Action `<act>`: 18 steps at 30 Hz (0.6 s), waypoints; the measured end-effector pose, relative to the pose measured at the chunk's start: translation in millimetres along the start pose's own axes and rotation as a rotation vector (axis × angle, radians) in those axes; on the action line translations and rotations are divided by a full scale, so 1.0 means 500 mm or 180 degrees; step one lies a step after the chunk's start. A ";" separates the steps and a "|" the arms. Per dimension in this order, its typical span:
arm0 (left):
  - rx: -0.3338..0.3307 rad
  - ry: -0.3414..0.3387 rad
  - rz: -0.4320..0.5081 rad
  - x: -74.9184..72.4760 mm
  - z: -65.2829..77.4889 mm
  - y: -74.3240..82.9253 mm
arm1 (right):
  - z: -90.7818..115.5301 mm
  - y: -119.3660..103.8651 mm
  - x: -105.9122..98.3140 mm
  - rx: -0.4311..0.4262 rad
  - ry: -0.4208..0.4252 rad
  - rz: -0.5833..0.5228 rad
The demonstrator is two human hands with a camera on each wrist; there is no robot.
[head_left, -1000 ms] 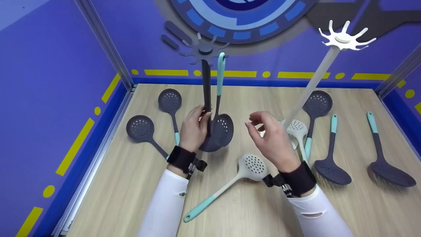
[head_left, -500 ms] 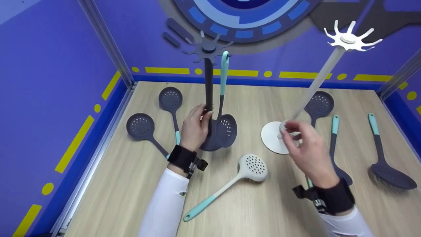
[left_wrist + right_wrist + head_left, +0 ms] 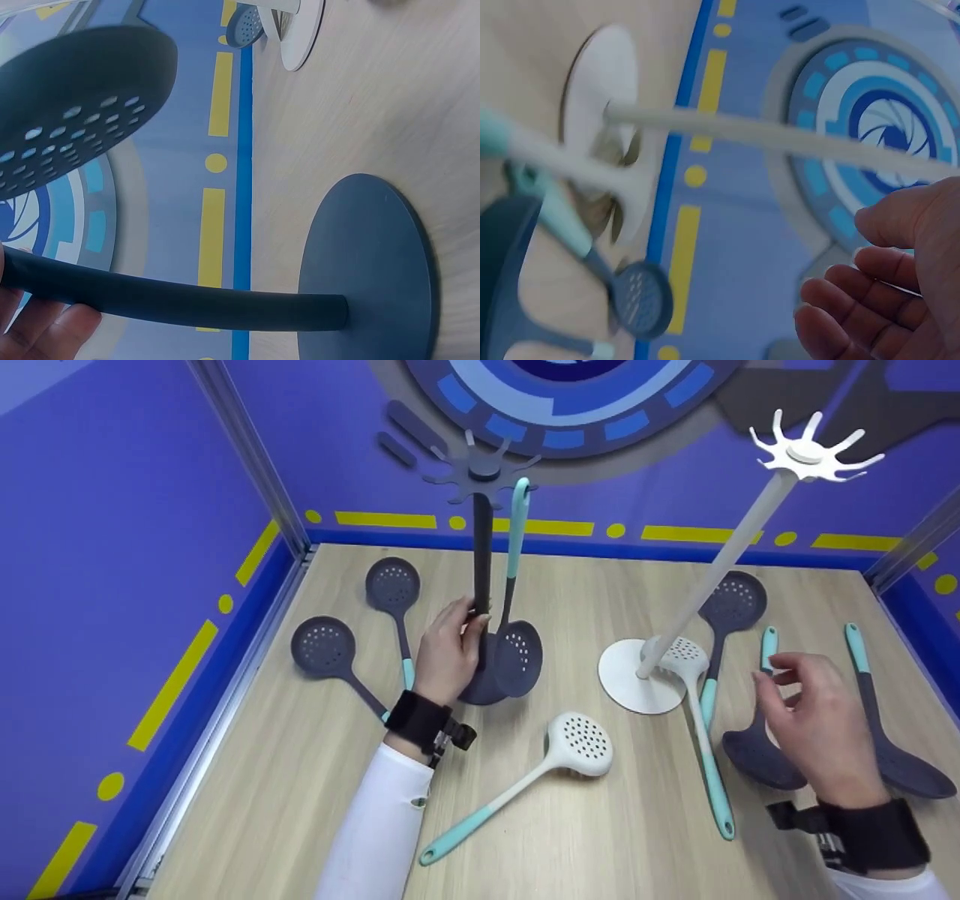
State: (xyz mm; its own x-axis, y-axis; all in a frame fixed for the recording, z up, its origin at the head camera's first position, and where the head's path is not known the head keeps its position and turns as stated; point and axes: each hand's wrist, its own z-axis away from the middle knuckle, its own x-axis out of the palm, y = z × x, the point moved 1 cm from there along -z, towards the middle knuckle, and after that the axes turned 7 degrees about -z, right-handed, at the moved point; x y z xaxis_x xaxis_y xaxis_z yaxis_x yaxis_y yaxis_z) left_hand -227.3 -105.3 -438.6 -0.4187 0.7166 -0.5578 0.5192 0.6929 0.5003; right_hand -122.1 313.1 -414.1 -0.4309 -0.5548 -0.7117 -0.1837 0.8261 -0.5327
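My left hand [image 3: 448, 652] grips the pole of the dark utensil stand [image 3: 482, 547], whose round base [image 3: 367, 255] shows in the left wrist view. From one hook of this stand hangs a dark slotted skimmer [image 3: 519, 660] with a mint handle, just right of the pole. My right hand [image 3: 821, 724], fingers loosely bent and holding nothing, is over the right side of the table. Nearest to it, partly hidden behind it, lies a dark utensil with a mint handle [image 3: 752, 750]. Another dark spatula-like utensil [image 3: 907, 769] lies just right of the hand.
A white stand [image 3: 709, 585] rises at the centre right, with a pale skimmer [image 3: 684, 656] against its base. Behind it lies a dark skimmer [image 3: 735, 600]. Another pale skimmer [image 3: 581, 744] lies front centre. Two dark skimmers [image 3: 322, 646] are at left. Blue walls [image 3: 135, 547] enclose the table.
My right hand has moved right, from between the two stands, past the white stand, to above the dark utensils. The left hand keeps its grip on the dark pole.
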 end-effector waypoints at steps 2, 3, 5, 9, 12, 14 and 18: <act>-0.0001 0.0013 0.0009 0.000 0.000 0.000 | 0.000 0.027 -0.006 0.0095 -0.0027 0.0079; -0.0012 0.0008 0.0012 0.000 0.000 0.000 | -0.001 0.040 -0.008 0.0130 -0.0040 0.0125; -0.0041 -0.0017 0.0010 -0.001 0.000 0.001 | -0.001 0.064 -0.011 0.0209 -0.0084 0.0199; -0.0117 -0.0092 0.0021 0.000 0.000 0.001 | -0.005 0.107 -0.010 0.0410 -0.0259 0.0322; -0.0138 -0.0108 0.0022 0.000 0.000 0.000 | -0.009 0.132 -0.004 0.0569 -0.0431 0.0402; -0.0130 -0.0102 0.0018 -0.001 0.000 0.000 | -0.011 0.147 0.002 0.0627 -0.0522 0.0425; -0.0113 -0.0088 0.0030 -0.002 0.001 0.000 | -0.015 0.176 0.015 0.0653 -0.0668 0.0402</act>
State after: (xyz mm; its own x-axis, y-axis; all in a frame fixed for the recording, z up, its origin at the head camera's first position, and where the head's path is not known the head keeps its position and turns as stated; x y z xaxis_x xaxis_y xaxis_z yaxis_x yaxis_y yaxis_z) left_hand -226.7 -106.1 -438.5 -0.3930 0.7209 -0.5708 0.4960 0.6889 0.5286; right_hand -148.2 382.7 -462.9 -0.2434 -0.4750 -0.8456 0.0509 0.8644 -0.5002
